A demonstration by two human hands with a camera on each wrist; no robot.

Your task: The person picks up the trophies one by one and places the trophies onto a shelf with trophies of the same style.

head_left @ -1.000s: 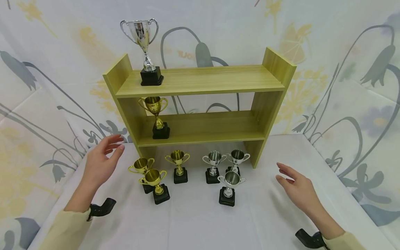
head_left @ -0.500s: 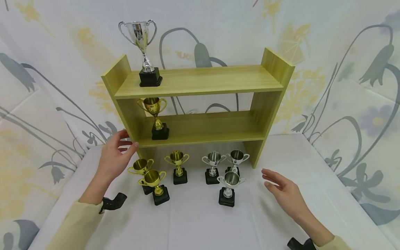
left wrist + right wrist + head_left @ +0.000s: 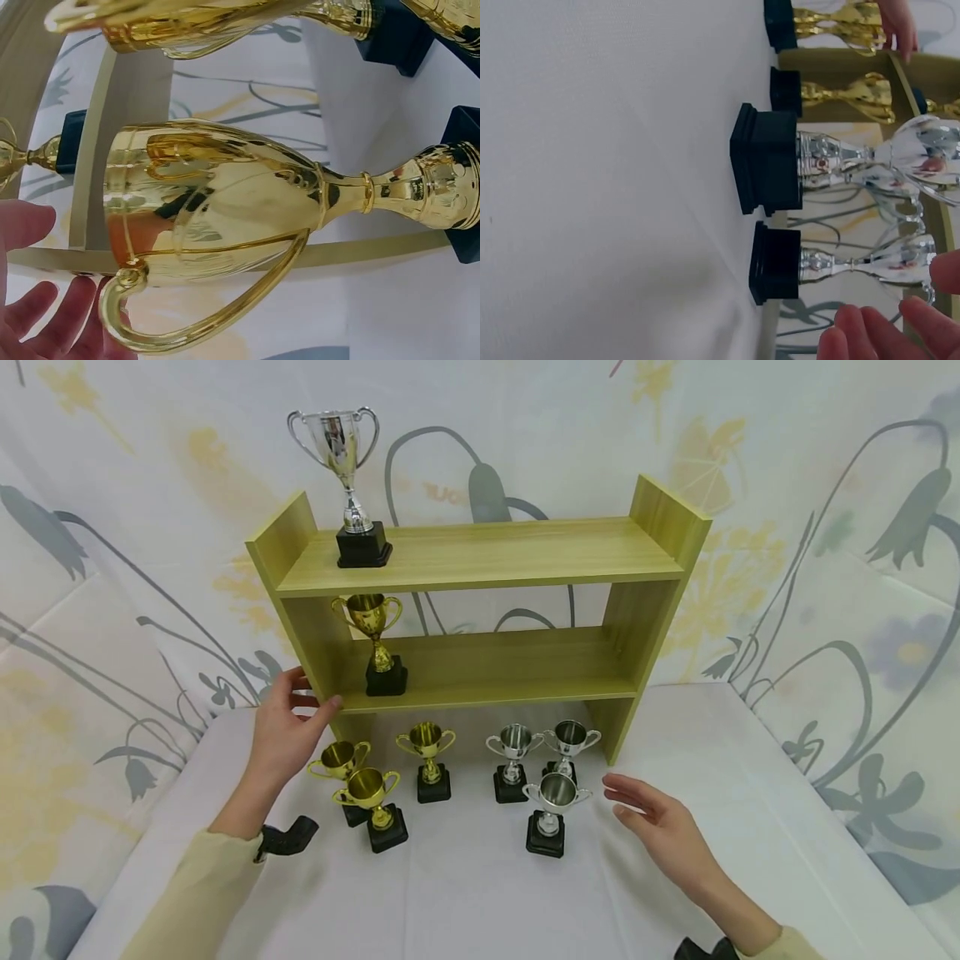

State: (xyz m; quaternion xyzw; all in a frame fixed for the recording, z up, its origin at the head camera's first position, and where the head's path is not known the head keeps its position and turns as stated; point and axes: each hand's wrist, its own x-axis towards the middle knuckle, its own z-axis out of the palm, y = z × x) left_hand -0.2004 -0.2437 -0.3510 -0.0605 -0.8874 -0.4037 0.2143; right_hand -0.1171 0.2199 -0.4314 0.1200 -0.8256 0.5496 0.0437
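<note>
My left hand (image 3: 287, 735) grips the left side panel of the wooden shelf (image 3: 480, 672), its thumb over the front edge and its fingers on the outer side. In the left wrist view a gold trophy (image 3: 217, 202) stands close to the left hand (image 3: 52, 315). Below and in front of the shelf stand gold trophies (image 3: 426, 740) at left and silver trophies (image 3: 557, 793) at right. My right hand (image 3: 663, 839) hovers open right of the front silver trophy, holding nothing. In the right wrist view, the right hand (image 3: 892, 334) has its fingers spread near a silver trophy (image 3: 907, 259).
A large silver trophy (image 3: 363, 545) stands on the top shelf at left, and a smaller gold trophy (image 3: 386, 677) on the middle shelf beneath it. A white cloth (image 3: 465, 902) covers the table. Patterned fabric (image 3: 810, 585) hangs behind and at the sides.
My left hand has moved right and up against the shelf's left panel and taken hold of it. My right hand has moved left, closer to the silver trophies. The trophies have stayed put.
</note>
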